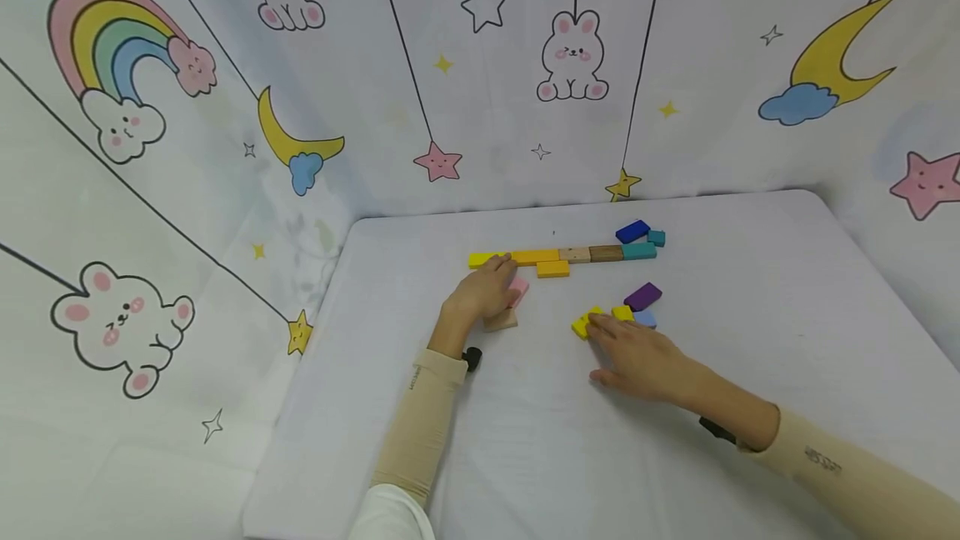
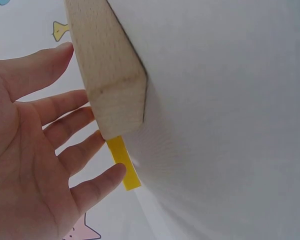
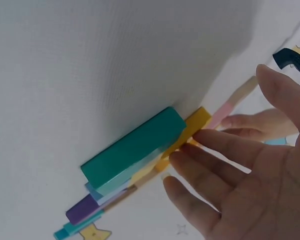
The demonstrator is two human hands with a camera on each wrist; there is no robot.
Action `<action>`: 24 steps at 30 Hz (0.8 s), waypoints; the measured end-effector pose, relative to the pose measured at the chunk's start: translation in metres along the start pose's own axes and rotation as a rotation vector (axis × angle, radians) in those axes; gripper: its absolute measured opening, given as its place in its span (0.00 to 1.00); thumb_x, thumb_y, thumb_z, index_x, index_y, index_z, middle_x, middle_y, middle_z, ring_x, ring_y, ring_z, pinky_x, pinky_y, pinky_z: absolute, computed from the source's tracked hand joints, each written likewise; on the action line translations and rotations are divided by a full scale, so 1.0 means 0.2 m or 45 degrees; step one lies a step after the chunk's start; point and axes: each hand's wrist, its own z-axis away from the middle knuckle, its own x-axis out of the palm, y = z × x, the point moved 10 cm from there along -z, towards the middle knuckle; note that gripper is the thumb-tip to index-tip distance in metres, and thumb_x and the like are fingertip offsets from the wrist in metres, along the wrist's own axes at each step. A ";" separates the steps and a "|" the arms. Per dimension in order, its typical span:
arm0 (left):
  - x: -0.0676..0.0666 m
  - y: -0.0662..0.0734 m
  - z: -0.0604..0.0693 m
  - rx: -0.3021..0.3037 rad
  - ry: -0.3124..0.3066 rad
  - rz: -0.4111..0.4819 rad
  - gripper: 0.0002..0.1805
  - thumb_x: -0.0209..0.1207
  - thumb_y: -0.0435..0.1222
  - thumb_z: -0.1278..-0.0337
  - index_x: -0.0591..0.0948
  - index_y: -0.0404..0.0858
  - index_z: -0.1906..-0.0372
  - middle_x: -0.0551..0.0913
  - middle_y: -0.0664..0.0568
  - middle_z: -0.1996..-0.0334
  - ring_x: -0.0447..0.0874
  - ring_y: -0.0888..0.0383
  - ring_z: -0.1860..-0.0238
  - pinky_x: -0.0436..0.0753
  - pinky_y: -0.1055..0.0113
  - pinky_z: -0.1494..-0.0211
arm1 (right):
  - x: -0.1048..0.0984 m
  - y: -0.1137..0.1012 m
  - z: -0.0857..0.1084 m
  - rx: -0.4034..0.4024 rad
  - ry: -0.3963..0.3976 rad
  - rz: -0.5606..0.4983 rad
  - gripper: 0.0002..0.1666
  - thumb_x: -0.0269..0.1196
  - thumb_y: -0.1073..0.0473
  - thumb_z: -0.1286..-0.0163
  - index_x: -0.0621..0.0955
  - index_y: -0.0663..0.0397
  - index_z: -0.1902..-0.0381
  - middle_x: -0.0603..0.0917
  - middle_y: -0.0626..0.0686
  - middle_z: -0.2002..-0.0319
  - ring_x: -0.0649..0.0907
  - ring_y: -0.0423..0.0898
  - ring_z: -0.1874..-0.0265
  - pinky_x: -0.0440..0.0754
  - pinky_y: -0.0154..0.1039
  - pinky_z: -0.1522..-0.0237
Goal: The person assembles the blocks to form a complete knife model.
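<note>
A row of wooden blocks lies along the far side: a yellow block [image 1: 483, 260], an orange block [image 1: 535, 257], a natural wood block [image 1: 574, 255], a brown block [image 1: 606, 253] and a teal block [image 1: 639, 251]. At the yellow-orange joint, my left hand [image 1: 483, 290] has its fingertips, loosely bent. A pink block [image 1: 519, 290] and a beige block [image 1: 501, 321] lie beside that palm. With extended fingers, my right hand [image 1: 641, 361] touches a yellow block [image 1: 586, 324]. In the right wrist view, a green block [image 3: 135, 147] lies near those fingers; the head view hides it.
A second orange block [image 1: 552, 269] sits against the row's near side. Dark blue [image 1: 633, 231] and small teal [image 1: 656, 237] blocks lie behind its right end. Purple [image 1: 642, 297], light blue [image 1: 644, 319] and small yellow [image 1: 622, 312] blocks are beyond the right hand. Printed cloth [image 1: 510, 123] rises behind.
</note>
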 end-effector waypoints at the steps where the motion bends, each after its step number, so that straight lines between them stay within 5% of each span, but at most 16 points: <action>1: 0.00 0.00 0.00 0.000 0.000 -0.002 0.35 0.53 0.49 0.19 0.60 0.41 0.17 0.54 0.49 0.16 0.51 0.50 0.17 0.59 0.53 0.17 | 0.00 0.00 -0.01 -0.002 -0.001 0.000 0.44 0.72 0.41 0.32 0.76 0.66 0.30 0.74 0.66 0.28 0.75 0.63 0.30 0.76 0.62 0.32; 24: 0.00 0.00 -0.01 0.022 0.014 0.002 0.34 0.53 0.48 0.20 0.62 0.41 0.18 0.54 0.48 0.16 0.53 0.49 0.17 0.62 0.52 0.18 | -0.03 0.08 -0.11 0.038 -0.009 0.029 0.41 0.71 0.41 0.31 0.77 0.62 0.30 0.76 0.66 0.31 0.76 0.64 0.31 0.75 0.66 0.33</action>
